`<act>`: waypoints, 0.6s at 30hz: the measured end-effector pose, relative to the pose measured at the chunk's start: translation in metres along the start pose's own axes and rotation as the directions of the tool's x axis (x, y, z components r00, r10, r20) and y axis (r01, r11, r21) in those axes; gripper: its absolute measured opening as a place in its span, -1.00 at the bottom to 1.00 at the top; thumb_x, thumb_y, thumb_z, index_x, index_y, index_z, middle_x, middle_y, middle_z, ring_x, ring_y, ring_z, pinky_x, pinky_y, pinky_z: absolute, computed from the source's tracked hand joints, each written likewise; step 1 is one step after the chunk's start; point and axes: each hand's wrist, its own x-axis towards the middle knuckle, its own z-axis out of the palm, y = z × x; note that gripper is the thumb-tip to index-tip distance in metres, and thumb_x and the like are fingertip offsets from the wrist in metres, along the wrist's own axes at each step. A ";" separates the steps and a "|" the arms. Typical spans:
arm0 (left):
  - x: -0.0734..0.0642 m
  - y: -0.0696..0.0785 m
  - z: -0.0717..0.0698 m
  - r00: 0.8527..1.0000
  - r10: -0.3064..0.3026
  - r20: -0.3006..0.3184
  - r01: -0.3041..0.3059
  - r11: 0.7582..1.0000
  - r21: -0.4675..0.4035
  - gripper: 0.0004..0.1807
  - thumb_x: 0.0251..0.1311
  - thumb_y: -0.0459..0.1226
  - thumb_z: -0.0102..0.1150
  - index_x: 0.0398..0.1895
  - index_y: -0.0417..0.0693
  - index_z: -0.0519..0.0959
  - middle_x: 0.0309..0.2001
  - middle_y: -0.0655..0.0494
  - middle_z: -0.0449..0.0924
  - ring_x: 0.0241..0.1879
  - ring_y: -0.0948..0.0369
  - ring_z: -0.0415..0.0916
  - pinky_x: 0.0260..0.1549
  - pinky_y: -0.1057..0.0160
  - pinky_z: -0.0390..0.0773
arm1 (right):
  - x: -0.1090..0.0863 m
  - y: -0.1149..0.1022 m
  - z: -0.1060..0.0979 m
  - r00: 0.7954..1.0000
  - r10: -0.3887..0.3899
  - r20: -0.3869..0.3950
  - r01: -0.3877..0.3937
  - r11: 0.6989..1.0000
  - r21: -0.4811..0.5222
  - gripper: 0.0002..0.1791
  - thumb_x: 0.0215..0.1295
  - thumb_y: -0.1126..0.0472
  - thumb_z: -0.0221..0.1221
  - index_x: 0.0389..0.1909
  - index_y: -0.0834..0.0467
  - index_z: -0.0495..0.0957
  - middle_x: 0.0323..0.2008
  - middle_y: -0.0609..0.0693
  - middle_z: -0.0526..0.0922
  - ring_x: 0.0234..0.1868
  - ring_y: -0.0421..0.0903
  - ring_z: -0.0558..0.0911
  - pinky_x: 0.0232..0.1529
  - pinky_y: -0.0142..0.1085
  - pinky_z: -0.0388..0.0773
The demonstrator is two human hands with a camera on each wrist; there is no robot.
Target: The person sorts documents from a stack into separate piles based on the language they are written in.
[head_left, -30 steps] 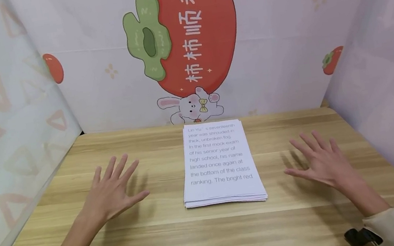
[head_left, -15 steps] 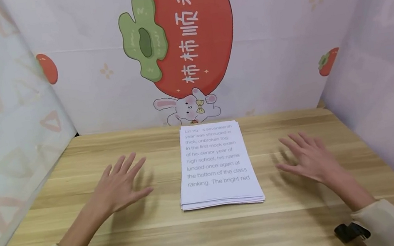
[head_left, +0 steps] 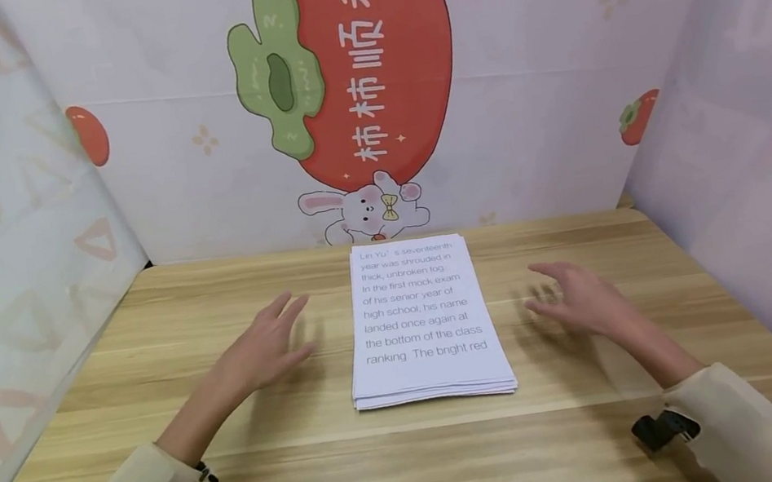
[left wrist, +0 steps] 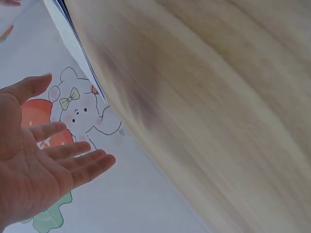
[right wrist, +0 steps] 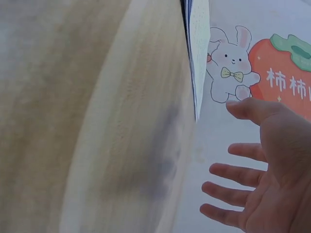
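A stack of white printed paper sheets [head_left: 421,318] lies on the wooden table, its lower edges slightly uneven. To its left, my left hand [head_left: 266,348] hovers over the wood with the thumb apart from the fingers, holding nothing. My right hand [head_left: 579,298] mirrors it on the other side, thumb spread and nothing in its grasp. Both hands stay apart from the stack. The left wrist view shows the left palm [left wrist: 39,165] turned inward with fingers extended. Spread fingers of the right hand [right wrist: 286,170] appear in the right wrist view, beside the thin edge of the paper.
The wooden table [head_left: 418,467] reaches back to a white printed backdrop [head_left: 534,138] with a large red persimmon and a rabbit drawing. White fabric walls [head_left: 9,244] close in the left and right sides. Black straps [head_left: 668,429] sit at the sleeve cuffs.
Both hands have moved inward toward the paper stack and turned so their palms face each other. The head view has shifted slightly; the stack stays in place on the table.
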 end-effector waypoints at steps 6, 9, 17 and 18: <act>0.013 0.006 0.001 1.000 -0.020 0.016 0.021 0.999 -0.040 -0.26 0.38 -0.23 0.22 0.52 -0.36 0.23 0.42 -0.53 0.24 0.37 -0.41 0.28 0.33 -0.36 0.37 | 0.010 -0.005 -0.001 0.998 0.062 0.013 -0.063 0.992 0.113 -0.39 0.42 0.11 0.29 0.30 0.44 0.47 0.11 0.45 0.63 0.13 0.39 0.63 0.11 0.27 0.61; 0.018 0.009 0.002 0.999 -0.027 0.030 0.029 0.997 -0.076 -0.26 0.40 -0.23 0.21 0.53 -0.37 0.21 0.42 -0.51 0.25 0.39 -0.38 0.27 0.36 -0.34 0.35 | 0.016 -0.008 0.002 0.997 0.071 0.020 -0.074 0.979 0.191 -0.44 0.41 0.14 0.30 0.25 0.45 0.50 -0.01 0.39 0.70 -0.01 0.29 0.72 -0.03 0.12 0.71; 0.030 0.016 0.005 0.997 -0.030 0.067 0.044 0.976 -0.214 -0.31 0.41 -0.26 0.20 0.48 -0.43 0.26 0.37 -0.47 0.38 0.33 -0.32 0.40 0.34 -0.27 0.43 | 0.029 -0.016 0.012 0.988 0.101 0.121 -0.146 0.872 0.467 -0.44 0.42 0.22 0.27 0.27 0.51 0.44 -0.12 0.36 0.74 -0.31 0.07 0.79 -0.30 -0.17 0.79; 0.032 0.017 0.005 0.996 -0.041 0.079 0.060 0.969 -0.242 -0.32 0.41 -0.25 0.20 0.48 -0.43 0.27 0.35 -0.45 0.42 0.30 -0.31 0.45 0.31 -0.25 0.47 | 0.030 -0.016 0.013 0.986 0.105 0.133 -0.158 0.856 0.492 -0.44 0.42 0.23 0.27 0.28 0.52 0.43 -0.10 0.38 0.74 -0.30 0.08 0.79 -0.27 -0.15 0.80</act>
